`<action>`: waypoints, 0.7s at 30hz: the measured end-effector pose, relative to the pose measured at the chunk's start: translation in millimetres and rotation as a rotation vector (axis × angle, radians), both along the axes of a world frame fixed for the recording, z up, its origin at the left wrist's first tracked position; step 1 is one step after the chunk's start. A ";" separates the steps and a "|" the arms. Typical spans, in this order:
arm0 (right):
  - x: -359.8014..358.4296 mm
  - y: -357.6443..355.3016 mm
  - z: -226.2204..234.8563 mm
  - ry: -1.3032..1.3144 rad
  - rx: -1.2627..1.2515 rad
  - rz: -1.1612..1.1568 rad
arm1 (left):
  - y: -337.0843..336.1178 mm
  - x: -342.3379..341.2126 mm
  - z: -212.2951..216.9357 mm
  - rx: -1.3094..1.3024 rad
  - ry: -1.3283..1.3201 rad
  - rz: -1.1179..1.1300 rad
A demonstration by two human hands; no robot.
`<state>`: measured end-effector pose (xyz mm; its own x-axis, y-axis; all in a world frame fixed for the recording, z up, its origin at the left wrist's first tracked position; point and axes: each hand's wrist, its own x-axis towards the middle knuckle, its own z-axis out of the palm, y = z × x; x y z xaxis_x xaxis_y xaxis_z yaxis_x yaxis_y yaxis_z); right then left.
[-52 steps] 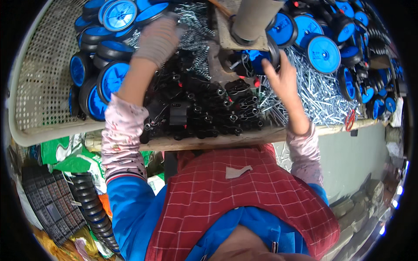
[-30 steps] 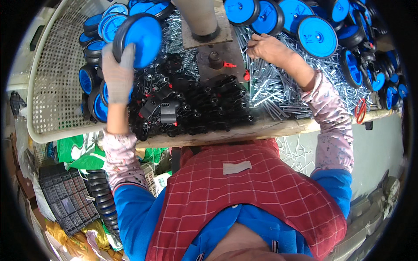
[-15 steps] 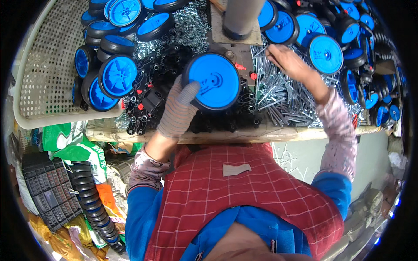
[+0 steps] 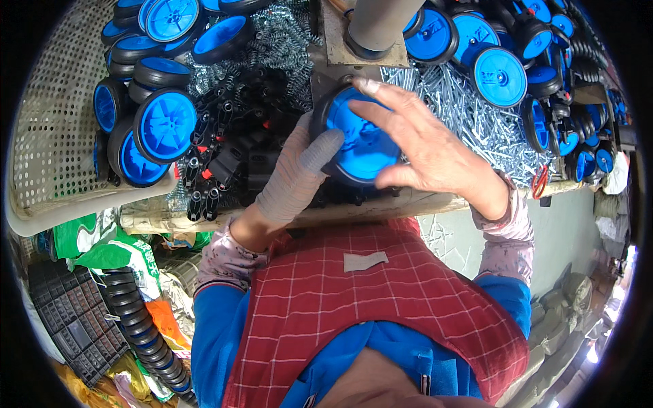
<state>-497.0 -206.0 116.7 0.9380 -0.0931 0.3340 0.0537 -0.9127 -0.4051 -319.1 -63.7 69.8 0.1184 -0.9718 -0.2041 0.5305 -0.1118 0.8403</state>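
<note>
A blue plastic wheel with a black tyre point(image 4: 359, 146) sits near the front of the workbench, held between both hands. My left hand point(image 4: 294, 178), in a grey glove, grips its left rim from below. My bare right hand point(image 4: 425, 146) lies across its face, fingers spread toward the upper left. Just behind the wheel stands a grey metal post on a plate point(image 4: 376, 27). Black plastic brackets point(image 4: 235, 153) lie piled to the left of the wheel.
More blue wheels are stacked at the left point(image 4: 160, 126) and back right point(image 4: 500, 75). Loose silver screws point(image 4: 469, 122) and springs point(image 4: 272, 41) cover the bench. A perforated cream tray point(image 4: 51, 136) sits at the left. Bags, a black crate and a ribbed hose point(image 4: 139, 326) lie below.
My left hand brought the wheel right and nearer the post. My right hand left the screw pile and came down onto the wheel's face.
</note>
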 end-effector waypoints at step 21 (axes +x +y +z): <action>-1.6 2.7 -111.2 -1.197 1.429 -0.727 | -57.2 -52.0 -3.5 0.158 -1.583 -0.290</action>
